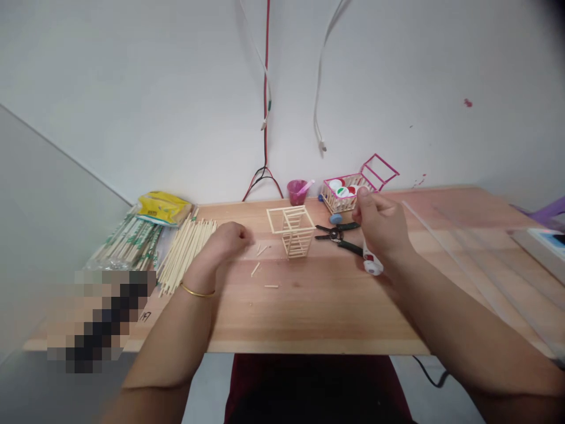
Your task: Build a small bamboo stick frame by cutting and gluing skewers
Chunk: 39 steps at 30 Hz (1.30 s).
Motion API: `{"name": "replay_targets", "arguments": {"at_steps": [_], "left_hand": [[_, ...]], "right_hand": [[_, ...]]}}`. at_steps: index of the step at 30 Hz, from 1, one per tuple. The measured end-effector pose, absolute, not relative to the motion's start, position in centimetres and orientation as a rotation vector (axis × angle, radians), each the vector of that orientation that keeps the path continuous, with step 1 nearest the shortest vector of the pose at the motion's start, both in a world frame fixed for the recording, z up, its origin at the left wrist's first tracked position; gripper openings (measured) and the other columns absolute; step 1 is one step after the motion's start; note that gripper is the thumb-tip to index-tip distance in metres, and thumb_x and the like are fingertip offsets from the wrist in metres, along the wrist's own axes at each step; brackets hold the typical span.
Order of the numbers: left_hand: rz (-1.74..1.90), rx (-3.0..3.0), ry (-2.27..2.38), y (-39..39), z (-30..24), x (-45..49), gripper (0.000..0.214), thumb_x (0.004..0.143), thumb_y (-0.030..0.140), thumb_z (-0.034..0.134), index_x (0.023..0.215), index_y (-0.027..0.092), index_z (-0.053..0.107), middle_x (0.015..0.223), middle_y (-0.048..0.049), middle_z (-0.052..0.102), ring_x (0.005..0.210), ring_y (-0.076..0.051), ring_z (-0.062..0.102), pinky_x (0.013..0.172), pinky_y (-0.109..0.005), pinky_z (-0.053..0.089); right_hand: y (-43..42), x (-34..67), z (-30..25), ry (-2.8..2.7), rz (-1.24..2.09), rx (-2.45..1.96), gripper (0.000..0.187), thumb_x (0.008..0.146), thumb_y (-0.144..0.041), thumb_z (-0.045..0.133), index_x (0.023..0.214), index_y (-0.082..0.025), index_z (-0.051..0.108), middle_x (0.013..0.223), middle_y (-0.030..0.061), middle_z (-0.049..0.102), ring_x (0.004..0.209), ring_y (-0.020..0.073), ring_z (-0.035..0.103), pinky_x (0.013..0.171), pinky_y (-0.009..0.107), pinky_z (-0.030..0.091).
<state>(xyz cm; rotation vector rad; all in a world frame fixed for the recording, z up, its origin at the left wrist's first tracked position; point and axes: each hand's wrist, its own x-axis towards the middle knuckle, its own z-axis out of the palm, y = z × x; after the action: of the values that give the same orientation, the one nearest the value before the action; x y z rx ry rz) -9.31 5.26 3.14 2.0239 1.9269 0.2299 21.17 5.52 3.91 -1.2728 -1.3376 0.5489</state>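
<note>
From the far left of the frame, you have wrapped stick bundles and a spread of long loose sticks, so plenty of stock looks unused. Left of centre, a few short cut pieces lie scattered on the tabletop. In the middle of the frame stands your stick frame: the upright part carries rows of rungs, and a square outline at its top juts out to the left. I'd judge the main body largely put together, with that outline bare of slats; how much is left can't be told for certain. Right of it lie the black pliers, and behind them the pink-edged box, with its lid outline raised, looks complete.

Your two hands are well apart, neither touching the frame. Your left hand, left of centre, is curled in loosely beside the cut pieces; nothing shows in it. Your right hand, right of centre, has its fingers bent in, thumb uppermost. A white bottle shows just below it; whether you're gripping it, I can't tell.
</note>
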Motion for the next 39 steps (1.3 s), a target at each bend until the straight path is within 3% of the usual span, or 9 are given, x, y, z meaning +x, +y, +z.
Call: {"name": "replay_targets", "arguments": {"at_steps": [6, 11, 15, 18, 22, 25, 30, 36, 39], "left_hand": [[0.138, 2.095, 1.865, 4.3, 1.7, -6.4, 0.009, 0.060, 0.019, 0.062, 0.051, 0.020, 0.062, 0.055, -0.0035, 0.058, 0.052, -0.016, 0.046, 0.056, -0.029, 0.028], [0.191, 2.152, 1.855, 4.6, 1.9, -7.0, 0.011, 0.065, 0.021, 0.058, 0.054, 0.020, 0.058, 0.057, -0.0036, 0.058, 0.053, -0.016, 0.047, 0.055, -0.028, 0.027], [0.709, 2.066, 1.931, 4.9, 2.9, -7.7, 0.009, 0.072, 0.023, 0.055, 0.065, 0.019, 0.059, 0.064, -0.0027, 0.062, 0.060, -0.015, 0.053, 0.058, -0.026, 0.034], [1.088, 2.001, 1.875, 4.4, 3.8, -7.3, 0.012, 0.076, 0.028, 0.057, 0.073, 0.018, 0.061, 0.069, -0.0015, 0.064, 0.065, -0.014, 0.057, 0.062, -0.024, 0.040], [1.297, 2.065, 1.770, 3.6, 4.5, -6.9, 0.017, 0.080, 0.028, 0.055, 0.086, 0.017, 0.066, 0.077, -0.0015, 0.067, 0.070, -0.014, 0.059, 0.070, -0.024, 0.044], [1.077, 2.107, 1.809, 3.8, 4.6, -7.7, 0.025, 0.078, 0.025, 0.054, 0.096, 0.016, 0.068, 0.081, -0.0032, 0.069, 0.070, -0.014, 0.060, 0.067, -0.024, 0.044], [0.330, 2.134, 1.746, 4.5, 4.5, -9.1, 0.016, 0.072, 0.018, 0.051, 0.068, 0.015, 0.066, 0.062, -0.0012, 0.061, 0.059, -0.013, 0.051, 0.055, -0.023, 0.034], [-0.012, 2.100, 1.526, 4.3, 4.3, -8.5, 0.012, 0.067, 0.014, 0.049, 0.064, 0.015, 0.061, 0.061, 0.0010, 0.058, 0.059, -0.012, 0.050, 0.056, -0.023, 0.033], [-0.014, 2.087, 1.551, 4.4, 4.0, -8.4, 0.012, 0.066, 0.014, 0.050, 0.066, 0.015, 0.062, 0.063, 0.0003, 0.060, 0.061, -0.013, 0.051, 0.056, -0.023, 0.034]], "right_hand": [[4.9, 20.8, 4.2, -1.426, 0.485, -1.282, 0.050, 0.087, -0.058, 0.048, 0.053, -0.021, 0.052, 0.053, 0.0006, 0.051, 0.052, 0.0139, 0.049, 0.052, 0.028, 0.035], [5.0, 20.7, 3.8, -1.528, 0.475, -1.294, 0.049, 0.089, -0.055, 0.046, 0.054, -0.021, 0.050, 0.053, 0.0005, 0.051, 0.053, 0.0143, 0.047, 0.053, 0.028, 0.035], [4.8, 20.5, 3.9, -1.573, 0.405, -1.270, 0.046, 0.090, -0.049, 0.046, 0.054, -0.020, 0.050, 0.052, -0.0010, 0.046, 0.053, 0.0134, 0.044, 0.054, 0.028, 0.033], [4.7, 20.4, 3.9, -1.614, 0.389, -1.220, 0.043, 0.090, -0.044, 0.047, 0.055, -0.020, 0.052, 0.054, -0.0003, 0.051, 0.055, 0.0135, 0.048, 0.055, 0.027, 0.036], [4.5, 20.3, 3.4, -1.688, 0.291, -1.126, 0.039, 0.090, -0.040, 0.050, 0.057, -0.019, 0.056, 0.055, 0.0004, 0.056, 0.054, 0.0134, 0.050, 0.054, 0.026, 0.037], [4.4, 20.3, 3.1, -1.716, 0.228, -1.085, 0.037, 0.089, -0.038, 0.051, 0.058, -0.019, 0.057, 0.053, -0.0002, 0.055, 0.051, 0.0125, 0.049, 0.052, 0.026, 0.035], [4.3, 20.3, 3.2, -1.726, 0.223, -1.081, 0.038, 0.090, -0.040, 0.051, 0.059, -0.019, 0.057, 0.053, -0.0004, 0.055, 0.050, 0.0122, 0.049, 0.052, 0.026, 0.035], [4.4, 20.3, 3.1, -1.756, 0.184, -1.069, 0.038, 0.091, -0.038, 0.051, 0.058, -0.019, 0.055, 0.054, 0.0005, 0.056, 0.052, 0.0127, 0.051, 0.052, 0.026, 0.035], [4.5, 20.3, 3.0, -1.785, 0.137, -1.052, 0.037, 0.090, -0.035, 0.051, 0.057, -0.019, 0.054, 0.054, 0.0006, 0.056, 0.051, 0.0125, 0.051, 0.052, 0.026, 0.035]]}}
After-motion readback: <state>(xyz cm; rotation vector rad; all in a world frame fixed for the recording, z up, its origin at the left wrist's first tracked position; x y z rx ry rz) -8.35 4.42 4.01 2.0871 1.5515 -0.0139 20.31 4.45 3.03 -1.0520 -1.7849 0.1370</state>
